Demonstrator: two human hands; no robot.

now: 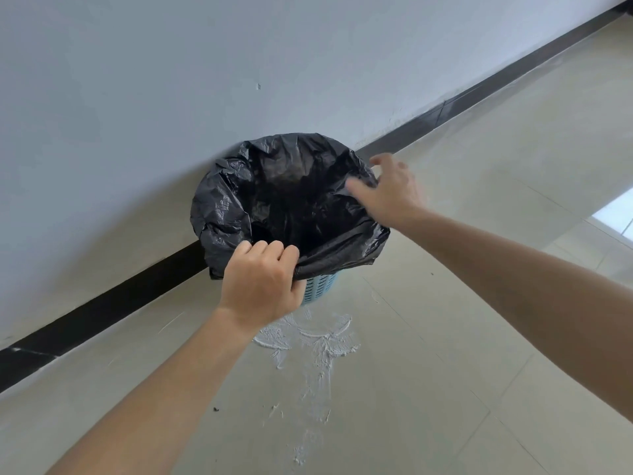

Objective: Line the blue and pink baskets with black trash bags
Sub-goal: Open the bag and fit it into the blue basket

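Observation:
A blue basket (321, 285) stands on the floor against the wall, with only a strip of its perforated side showing. A black trash bag (274, 197) sits open inside it, its mouth folded out over the rim all around. My left hand (262, 281) is closed on the near edge of the bag at the rim. My right hand (390, 192) hovers at the right edge of the bag, fingers spread and blurred, thumb apart; its fingertips seem to touch the plastic. No pink basket is in view.
A white wall with a black skirting board (102, 303) runs diagonally behind the basket. The tiled floor has a white plaster smear (315, 341) just in front of the basket. A bright patch (616, 214) lies at the right edge.

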